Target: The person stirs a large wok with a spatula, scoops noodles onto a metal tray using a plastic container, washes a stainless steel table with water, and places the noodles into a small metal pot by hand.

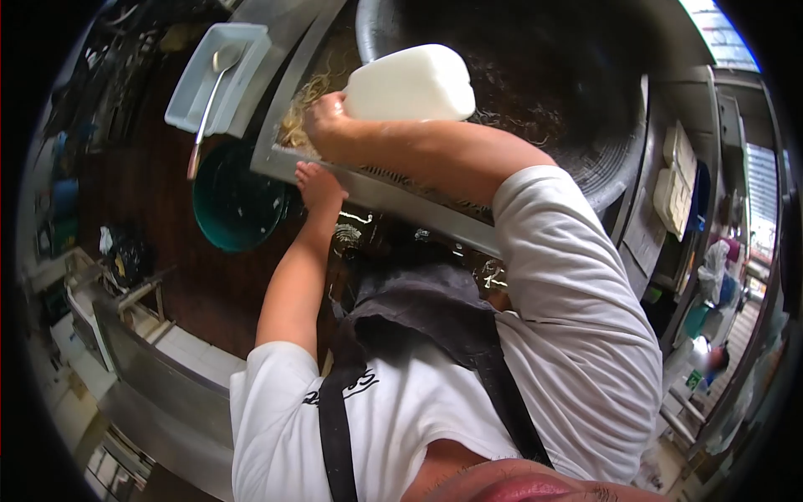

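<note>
The right hand (328,120) has its grip closed on the white jug (410,84). The jug is over the metal sink (280,125), beside the big round tub (615,180). Pale strings (294,124) lie in the sink by that hand. The left hand (321,191) has its grip loose, at the sink's edge. The green bucket (238,201) and the tray (188,92) with a ladle (219,79) are to the left.

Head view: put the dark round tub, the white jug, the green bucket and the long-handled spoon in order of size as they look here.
1. Dark round tub
2. White jug and green bucket: too alike to rank
3. Long-handled spoon
</note>
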A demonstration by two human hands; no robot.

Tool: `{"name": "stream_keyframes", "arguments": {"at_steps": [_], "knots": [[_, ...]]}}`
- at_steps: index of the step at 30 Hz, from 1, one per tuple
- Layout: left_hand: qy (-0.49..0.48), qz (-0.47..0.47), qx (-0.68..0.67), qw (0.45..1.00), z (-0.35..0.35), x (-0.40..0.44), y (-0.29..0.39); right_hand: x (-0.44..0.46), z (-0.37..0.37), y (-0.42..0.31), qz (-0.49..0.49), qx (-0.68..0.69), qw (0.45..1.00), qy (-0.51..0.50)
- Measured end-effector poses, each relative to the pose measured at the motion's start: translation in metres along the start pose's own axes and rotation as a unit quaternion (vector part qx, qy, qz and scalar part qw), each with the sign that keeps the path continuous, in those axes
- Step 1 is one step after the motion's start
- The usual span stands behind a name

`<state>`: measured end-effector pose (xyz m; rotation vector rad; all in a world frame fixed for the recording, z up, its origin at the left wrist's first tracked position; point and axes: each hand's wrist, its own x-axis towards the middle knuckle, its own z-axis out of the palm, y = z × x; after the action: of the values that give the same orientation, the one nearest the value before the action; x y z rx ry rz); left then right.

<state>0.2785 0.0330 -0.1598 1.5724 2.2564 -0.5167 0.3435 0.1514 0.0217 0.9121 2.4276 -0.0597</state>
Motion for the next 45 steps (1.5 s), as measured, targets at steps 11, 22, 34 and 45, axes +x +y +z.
{"name": "stream_keyframes", "arguments": {"at_steps": [11, 22, 34, 45], "knots": [[0.037, 0.081, -0.077, 0.993, -0.017, -0.022, -0.012, -0.139, 0.183, 0.285, 0.327, 0.300, 0.878, 0.179], [-0.010, 0.032, -0.044, 0.998, -0.031, -0.013, 0.002, -0.178, 0.463, 0.389, 0.368, -0.054, 0.927, -0.047], [-0.056, 0.210, -0.422, 0.880, -0.016, -0.043, 0.121, -0.111, 0.292, 0.207, 0.121, 0.343, 0.903, 0.228], [-0.037, 0.242, -0.521, 0.818, -0.029, -0.013, 0.093, -0.111, 0.083, 0.163, 0.112, 0.399, 0.864, 0.286]]}}
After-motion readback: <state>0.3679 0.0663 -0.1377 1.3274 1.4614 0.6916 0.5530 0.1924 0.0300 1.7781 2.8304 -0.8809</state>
